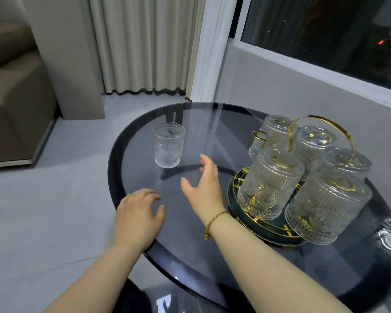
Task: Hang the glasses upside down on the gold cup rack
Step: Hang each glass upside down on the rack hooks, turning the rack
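One ribbed glass (168, 147) stands upright, mouth up, on the round smoked-glass table (190, 249), left of centre in the frame and well apart from the gold cup rack (321, 123) at the right. The rack sits on a dark round tray (255, 220) with gold trim and carries what look like five upturned glasses (270, 184), though the ones behind overlap. The left hand (139, 216) lies flat on the table's near edge, empty. The right hand (203, 185), a braided bracelet (212, 224) at its wrist, hovers open-fingered between glass and rack, holding nothing.
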